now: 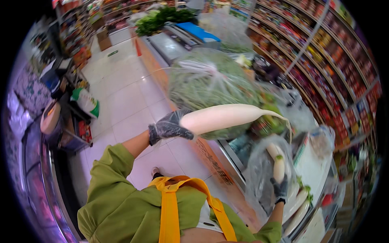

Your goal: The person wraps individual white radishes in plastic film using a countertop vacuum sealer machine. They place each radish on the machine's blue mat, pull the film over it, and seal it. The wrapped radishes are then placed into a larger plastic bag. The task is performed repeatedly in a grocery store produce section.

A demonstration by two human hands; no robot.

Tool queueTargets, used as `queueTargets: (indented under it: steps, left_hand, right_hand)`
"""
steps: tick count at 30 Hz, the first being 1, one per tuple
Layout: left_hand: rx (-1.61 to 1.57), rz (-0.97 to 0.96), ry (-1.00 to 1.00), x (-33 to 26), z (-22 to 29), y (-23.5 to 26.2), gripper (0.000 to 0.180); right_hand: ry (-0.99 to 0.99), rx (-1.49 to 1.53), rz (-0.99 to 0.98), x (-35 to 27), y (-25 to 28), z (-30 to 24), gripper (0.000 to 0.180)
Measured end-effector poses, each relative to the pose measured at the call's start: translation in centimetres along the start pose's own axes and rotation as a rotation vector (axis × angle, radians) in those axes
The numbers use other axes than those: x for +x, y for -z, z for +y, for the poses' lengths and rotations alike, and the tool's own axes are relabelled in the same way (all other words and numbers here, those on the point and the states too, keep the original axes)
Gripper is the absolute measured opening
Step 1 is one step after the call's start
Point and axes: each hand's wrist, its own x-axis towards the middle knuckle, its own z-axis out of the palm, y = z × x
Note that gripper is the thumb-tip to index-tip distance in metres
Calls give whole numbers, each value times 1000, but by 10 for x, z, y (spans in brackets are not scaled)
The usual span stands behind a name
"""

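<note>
My left hand (168, 127), in a dark glove under thin clear plastic, grips the thick end of a long white radish (227, 116) held level in the air, its thin root tip pointing right. My right hand (280, 188), also dark-gloved, holds a clear plastic bag (259, 170) by its side; a second white radish (278, 166) with a green top stands inside the bag. More white radishes (302, 198) lie just right of that hand on the counter.
A big clear bag of green vegetables (210, 81) rests on the chest counter (210, 162) behind the radish. Leafy greens (162, 18) sit farther back. Packed shelves (324, 52) line the right; a tiled aisle (125, 97) and stands lie to the left.
</note>
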Motion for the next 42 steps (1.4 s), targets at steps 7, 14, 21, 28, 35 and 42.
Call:
queueTargets:
  steps: [7,14,21,28,35,42]
  left_hand:
    - [-281,136,91,-97,-54,199,74]
    - [537,39,-50,-60,-9,343,67]
    - [1093,138,-389,66,15,456,75]
    - [1397,294,-491,260,-42,617,58]
    - [1165,258,-233,445,-72,716,38]
    - [1492,225,-275,600,-101,749,33]
  right_hand:
    - [313,-296,387,35,-31,-114,45]
    - [1390,-553,-280,-17,-209,-623,85]
    - [1511,-318,-577,135,-350,-732,109]
    - [844,-255,-240,458,-436,-791,102]
    - [598,-235,-383,615,-508,-826,104]
    - [748,-93,-560,647,-519,-811,95]
